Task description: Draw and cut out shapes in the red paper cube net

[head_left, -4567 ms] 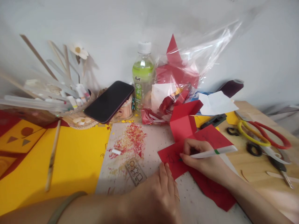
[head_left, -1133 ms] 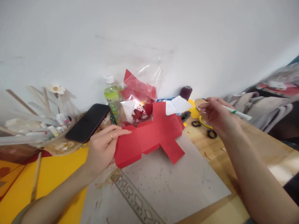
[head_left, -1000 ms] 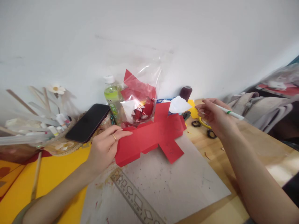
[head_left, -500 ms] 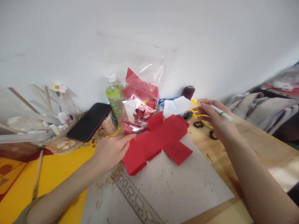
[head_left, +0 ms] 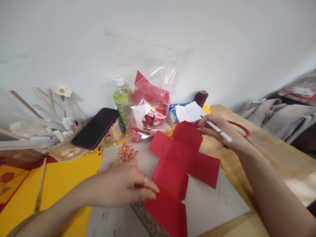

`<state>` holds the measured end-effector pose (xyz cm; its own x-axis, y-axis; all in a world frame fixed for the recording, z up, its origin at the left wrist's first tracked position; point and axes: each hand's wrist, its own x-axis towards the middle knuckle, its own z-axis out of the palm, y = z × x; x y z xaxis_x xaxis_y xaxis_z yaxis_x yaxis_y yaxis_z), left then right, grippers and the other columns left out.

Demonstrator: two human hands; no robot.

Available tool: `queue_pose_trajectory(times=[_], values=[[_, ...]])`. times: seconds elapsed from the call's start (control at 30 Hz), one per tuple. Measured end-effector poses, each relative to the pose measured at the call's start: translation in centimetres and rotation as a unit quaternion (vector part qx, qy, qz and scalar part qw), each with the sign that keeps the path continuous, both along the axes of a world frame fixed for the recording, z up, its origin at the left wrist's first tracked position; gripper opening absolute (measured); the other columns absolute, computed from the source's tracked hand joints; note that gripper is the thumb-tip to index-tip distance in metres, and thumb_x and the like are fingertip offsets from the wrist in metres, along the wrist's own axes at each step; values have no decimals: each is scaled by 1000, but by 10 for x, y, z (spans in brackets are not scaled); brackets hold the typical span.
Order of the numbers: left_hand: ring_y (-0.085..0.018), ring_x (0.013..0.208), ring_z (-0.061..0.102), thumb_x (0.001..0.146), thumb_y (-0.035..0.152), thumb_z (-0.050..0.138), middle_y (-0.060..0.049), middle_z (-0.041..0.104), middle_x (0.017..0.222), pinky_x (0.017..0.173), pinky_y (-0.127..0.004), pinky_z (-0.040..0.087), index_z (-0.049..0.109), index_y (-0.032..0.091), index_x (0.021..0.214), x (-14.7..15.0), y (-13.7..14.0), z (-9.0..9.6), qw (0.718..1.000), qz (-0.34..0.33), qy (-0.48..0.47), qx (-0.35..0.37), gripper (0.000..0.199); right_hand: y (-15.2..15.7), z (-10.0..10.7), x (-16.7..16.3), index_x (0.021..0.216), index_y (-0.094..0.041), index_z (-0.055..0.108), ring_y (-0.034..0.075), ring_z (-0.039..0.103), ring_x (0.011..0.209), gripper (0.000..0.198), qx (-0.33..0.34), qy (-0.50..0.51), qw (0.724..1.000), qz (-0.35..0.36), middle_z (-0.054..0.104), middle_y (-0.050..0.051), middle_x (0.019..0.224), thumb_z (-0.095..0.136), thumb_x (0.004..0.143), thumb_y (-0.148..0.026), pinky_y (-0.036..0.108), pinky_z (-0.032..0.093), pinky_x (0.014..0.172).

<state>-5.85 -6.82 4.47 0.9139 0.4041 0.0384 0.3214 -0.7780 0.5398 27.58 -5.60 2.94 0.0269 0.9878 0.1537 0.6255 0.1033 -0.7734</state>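
Observation:
A cross-shaped red paper cutout [head_left: 177, 153], creased into square panels and flaps, lies slantwise over the grey board [head_left: 219, 209]. My left hand [head_left: 133, 184] is at its left edge, thumb and fingers closed on the border of a lower panel. My right hand [head_left: 214, 128] touches the far right corner with its fingertips. Between the fingers of that hand sits a white pen [head_left: 219, 131] with a green band and green tip. A see-through stencil ruler [head_left: 143, 217] lies partly beneath the cutout and my left hand.
Shredded red and yellow bits [head_left: 127, 153] are heaped on the board. Behind stand a clear bag [head_left: 153, 108] of red scraps, a green drink bottle [head_left: 120, 100] and a dark thread spool [head_left: 201, 97]. A phone [head_left: 96, 128] leans at left above yellow paper [head_left: 71, 177]. A red ring [head_left: 243, 128] lies right.
The red cutout has turned and come nearer, uncovering the shredded bits; its drawn marks barely show now. My left hand moved right and nearer. My right hand moved left to the cutout's corner.

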Motion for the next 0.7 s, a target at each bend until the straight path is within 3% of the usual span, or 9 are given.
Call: queue_pose_trajectory(times=[0.07,0.13,0.23,0.33,0.47,0.7], values=[[-6,55,64,90,18,60,8,73,71,55,-10,46,72,27,101,1,-5,4,993,-77,24,-90,18,-4,3,1,77,-24,58,15,50,62,21,7,10,1000,2,56,-4,65,70,75,-42,28,34,56],[-8,66,66,89,15,60,5,74,80,63,-12,48,70,25,106,2,-8,4,990,-95,15,-103,22,-5,4,1,77,-25,58,15,51,64,21,15,30,999,-6,57,-4,66,72,74,-40,28,34,56],[-12,94,66,85,3,56,2,72,104,79,-18,51,66,23,111,5,-13,-2,995,-101,1,12,35,-5,1,-2,76,-25,58,14,52,66,21,29,67,997,-17,59,-4,70,73,74,-39,28,36,58],[-24,121,55,81,10,60,-6,63,126,90,-30,51,65,16,111,10,-17,-16,972,-128,21,196,31,-4,1,-9,74,-23,59,13,51,64,20,41,93,994,-24,58,-4,68,74,73,-36,27,35,57],[-25,108,64,93,20,53,-9,68,117,85,-34,52,69,15,97,19,-20,-39,930,-94,-29,354,17,-3,2,-21,71,-23,58,13,50,63,19,58,135,989,-34,57,-4,66,74,72,-33,27,36,57],[-21,85,70,90,17,53,-8,74,97,81,-34,52,70,12,92,25,-24,-54,888,-93,-73,445,18,-8,1,-35,72,-24,59,12,55,65,20,71,217,974,2,60,-5,68,78,70,-31,24,42,58]])
